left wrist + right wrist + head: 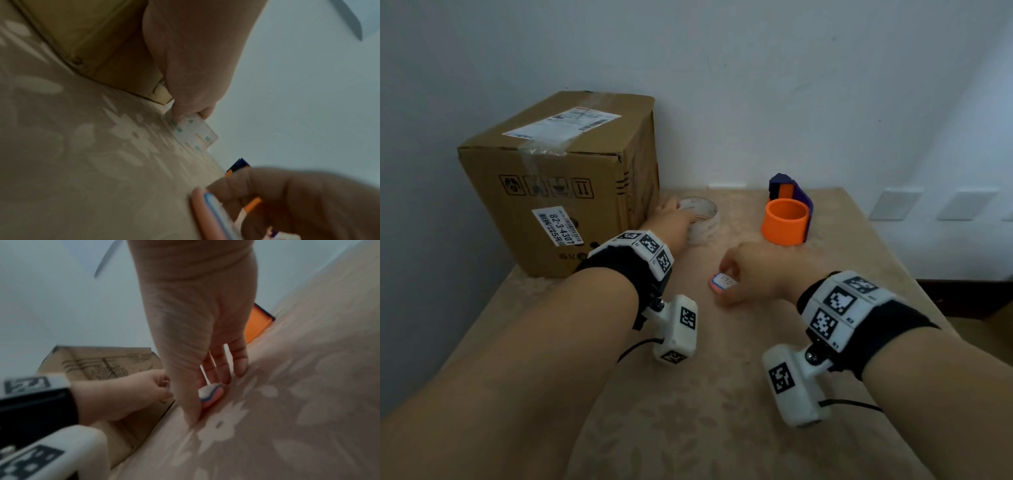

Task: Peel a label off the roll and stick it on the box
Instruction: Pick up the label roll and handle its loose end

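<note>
A brown cardboard box (558, 181) stands at the back left of the table. Just to its right lies the white label roll (703, 222), and my left hand (681, 216) holds it down by its rim; the left wrist view shows thumb and finger pinching the roll (195, 134). Nearer to me, my right hand (722, 286) pinches a small white label (724, 281) with an orange and blue border, low over the tablecloth. In the right wrist view the label (211, 394) sits curled between thumb and fingers, apart from the box (98, 363).
An orange cylinder (786, 222) with a purple and orange piece behind it stands at the back right. The table (654, 411) wears a beige floral cloth and ends at the wall behind and in an edge on the right.
</note>
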`<state>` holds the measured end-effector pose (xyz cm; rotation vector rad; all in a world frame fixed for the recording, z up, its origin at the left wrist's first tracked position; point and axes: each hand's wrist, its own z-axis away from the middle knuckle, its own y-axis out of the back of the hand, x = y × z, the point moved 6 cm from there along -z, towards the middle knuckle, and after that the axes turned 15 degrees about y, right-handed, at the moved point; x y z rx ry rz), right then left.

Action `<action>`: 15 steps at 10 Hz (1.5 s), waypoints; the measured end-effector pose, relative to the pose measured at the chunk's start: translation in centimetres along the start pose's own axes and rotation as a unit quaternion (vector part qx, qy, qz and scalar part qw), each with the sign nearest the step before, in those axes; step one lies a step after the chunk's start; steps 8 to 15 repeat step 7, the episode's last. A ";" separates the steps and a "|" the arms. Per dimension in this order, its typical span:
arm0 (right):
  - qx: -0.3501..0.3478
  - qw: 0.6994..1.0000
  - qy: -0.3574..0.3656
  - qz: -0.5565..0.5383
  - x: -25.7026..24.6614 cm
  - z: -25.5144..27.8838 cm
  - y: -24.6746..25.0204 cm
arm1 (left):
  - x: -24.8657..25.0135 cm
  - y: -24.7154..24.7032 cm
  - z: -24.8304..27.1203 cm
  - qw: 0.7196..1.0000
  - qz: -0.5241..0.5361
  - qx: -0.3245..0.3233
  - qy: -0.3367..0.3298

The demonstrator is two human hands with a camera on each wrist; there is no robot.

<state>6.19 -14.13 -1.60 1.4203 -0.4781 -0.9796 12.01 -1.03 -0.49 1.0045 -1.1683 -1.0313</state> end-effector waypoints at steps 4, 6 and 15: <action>0.201 0.961 -0.186 -0.033 5.0 -3.7 2.8 | -0.7 0.7 1.3 0.996 0.087 0.031 -0.017; 0.173 0.968 -0.178 -0.045 5.1 -3.8 2.6 | -0.5 1.6 2.0 0.997 0.059 0.022 -0.034; 0.162 0.973 -0.165 -0.005 4.6 -1.5 4.2 | -0.1 3.2 2.9 0.997 0.069 0.035 -0.031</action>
